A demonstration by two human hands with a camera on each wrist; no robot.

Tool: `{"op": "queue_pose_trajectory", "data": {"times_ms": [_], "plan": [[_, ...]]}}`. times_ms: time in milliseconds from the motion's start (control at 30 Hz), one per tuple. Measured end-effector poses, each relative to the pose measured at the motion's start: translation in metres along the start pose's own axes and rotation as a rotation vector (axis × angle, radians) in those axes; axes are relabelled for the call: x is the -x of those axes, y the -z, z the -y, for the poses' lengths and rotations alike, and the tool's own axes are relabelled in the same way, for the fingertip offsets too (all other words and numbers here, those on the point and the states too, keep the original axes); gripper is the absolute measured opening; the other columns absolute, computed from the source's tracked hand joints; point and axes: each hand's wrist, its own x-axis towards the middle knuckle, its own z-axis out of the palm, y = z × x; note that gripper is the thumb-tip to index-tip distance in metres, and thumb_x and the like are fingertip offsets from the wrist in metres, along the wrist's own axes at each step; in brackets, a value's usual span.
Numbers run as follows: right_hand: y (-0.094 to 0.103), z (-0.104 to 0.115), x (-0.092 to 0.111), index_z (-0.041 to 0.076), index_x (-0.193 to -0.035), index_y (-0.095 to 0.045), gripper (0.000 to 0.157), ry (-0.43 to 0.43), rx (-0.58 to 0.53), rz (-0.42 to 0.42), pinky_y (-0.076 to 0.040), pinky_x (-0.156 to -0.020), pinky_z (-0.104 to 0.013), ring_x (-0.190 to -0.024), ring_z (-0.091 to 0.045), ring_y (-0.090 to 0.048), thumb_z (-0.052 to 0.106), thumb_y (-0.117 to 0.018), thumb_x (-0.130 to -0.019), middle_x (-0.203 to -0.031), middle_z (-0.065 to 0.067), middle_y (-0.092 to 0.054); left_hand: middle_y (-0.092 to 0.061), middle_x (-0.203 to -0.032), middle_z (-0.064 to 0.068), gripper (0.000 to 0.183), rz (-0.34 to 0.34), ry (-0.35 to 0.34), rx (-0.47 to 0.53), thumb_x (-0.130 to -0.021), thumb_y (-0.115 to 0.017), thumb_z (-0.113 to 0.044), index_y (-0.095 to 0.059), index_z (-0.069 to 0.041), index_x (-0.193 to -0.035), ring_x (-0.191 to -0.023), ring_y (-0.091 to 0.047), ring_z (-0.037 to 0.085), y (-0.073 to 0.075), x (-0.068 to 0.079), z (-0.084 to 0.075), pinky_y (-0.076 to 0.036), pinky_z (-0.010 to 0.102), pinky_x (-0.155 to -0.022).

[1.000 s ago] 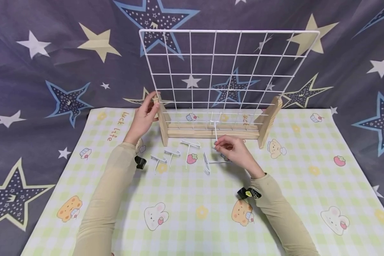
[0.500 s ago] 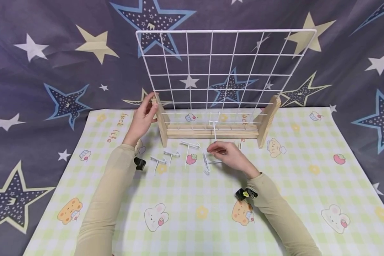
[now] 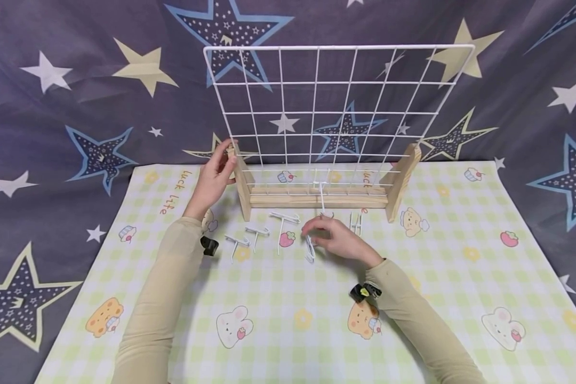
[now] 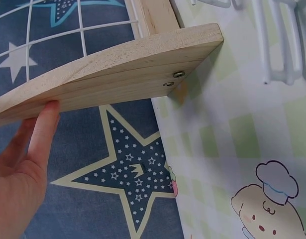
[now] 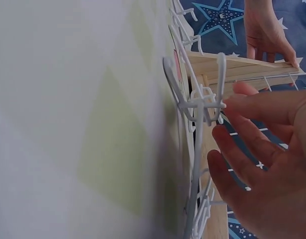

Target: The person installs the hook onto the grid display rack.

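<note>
My left hand [image 3: 213, 178] holds the left wooden upright [image 3: 242, 184] of a stand that carries a white wire grid [image 3: 317, 112]. In the left wrist view one finger lies against the outer face of that wooden side panel [image 4: 113, 92]. My right hand [image 3: 338, 239] is low over the table with fingers apart, close beside a white wire hook [image 3: 310, 250]. In the right wrist view a fingertip is at the end of the hook's crossbar [image 5: 200, 103]; whether it touches cannot be told. Another white hook [image 3: 322, 196] hangs on a low part of the grid.
Several white hooks lie left of my right hand, among them a long one [image 3: 284, 218] and a short one [image 3: 257, 232]. Another hook [image 3: 356, 223] lies to its right. A checked cloth [image 3: 288, 330] covers the table; a star-patterned curtain [image 3: 139, 128] hangs behind.
My right hand has let go of the hook on the grid and moved down and left to the hook on the table. My left hand stays on the upright.
</note>
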Motion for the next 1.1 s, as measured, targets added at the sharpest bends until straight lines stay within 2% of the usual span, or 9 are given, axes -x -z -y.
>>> {"op": "queue_pose_trajectory", "data": {"times_ms": [233,467,567,700,867,1100], "plan": [[-0.002,-0.001,0.000,0.000,-0.103,-0.067,0.020,0.006,0.032,0.025,-0.045,-0.100,-0.044,-0.107,-0.028,-0.056,-0.011,-0.060,-0.088,-0.107,-0.010,-0.066,-0.058,-0.106,0.028,0.042,0.004,0.007,-0.008,-0.104,-0.046,-0.018,-0.041,-0.006,-0.144,-0.091,-0.060,0.024,0.001,0.001,0.001,-0.060,0.042,-0.074],[-0.001,0.002,0.000,-0.003,-0.105,-0.066,0.020,-0.015,0.009,0.040,-0.043,-0.101,-0.050,-0.110,-0.035,-0.054,-0.011,-0.061,-0.088,-0.111,-0.017,-0.064,-0.058,-0.112,0.028,0.043,0.007,0.015,-0.005,-0.104,-0.045,-0.018,-0.039,-0.008,-0.145,-0.096,-0.061,0.029,0.000,0.002,0.000,-0.060,0.044,-0.077],[-0.001,0.000,-0.001,-0.001,-0.105,-0.066,0.020,-0.027,0.016,0.049,-0.044,-0.099,-0.050,-0.108,-0.033,-0.054,-0.010,-0.062,-0.088,-0.110,-0.014,-0.064,-0.059,-0.114,0.026,0.044,0.002,0.017,0.002,-0.104,-0.046,-0.020,-0.039,-0.012,-0.146,-0.097,-0.061,0.028,0.000,-0.002,0.013,-0.060,0.044,-0.076],[-0.001,-0.003,-0.002,0.001,-0.103,-0.066,0.017,-0.029,0.039,0.052,-0.046,-0.094,-0.048,-0.103,-0.030,-0.054,-0.007,-0.064,-0.088,-0.106,-0.010,-0.064,-0.060,-0.107,0.021,0.044,-0.014,0.011,-0.005,-0.103,-0.047,-0.024,-0.041,-0.019,-0.146,-0.093,-0.061,0.021,-0.001,-0.007,0.034,-0.061,0.035,-0.073],[-0.003,-0.004,-0.005,0.001,-0.101,-0.066,0.017,-0.024,0.046,0.057,-0.047,-0.095,-0.045,-0.102,-0.025,-0.056,-0.007,-0.065,-0.086,-0.102,-0.007,-0.064,-0.059,-0.101,0.015,0.042,-0.027,-0.005,-0.008,-0.103,-0.047,-0.028,-0.043,-0.026,-0.145,-0.089,-0.061,0.016,-0.002,-0.008,0.039,-0.061,0.029,-0.071],[-0.005,-0.002,-0.007,0.001,-0.101,-0.066,0.017,-0.030,0.068,0.072,-0.050,-0.093,-0.041,-0.099,-0.022,-0.057,-0.004,-0.067,-0.086,-0.101,-0.007,-0.065,-0.059,-0.102,0.017,0.043,-0.025,0.002,-0.006,-0.103,-0.047,-0.026,-0.042,-0.020,-0.145,-0.089,-0.061,0.016,-0.002,-0.009,0.036,-0.061,0.037,-0.072]]}}
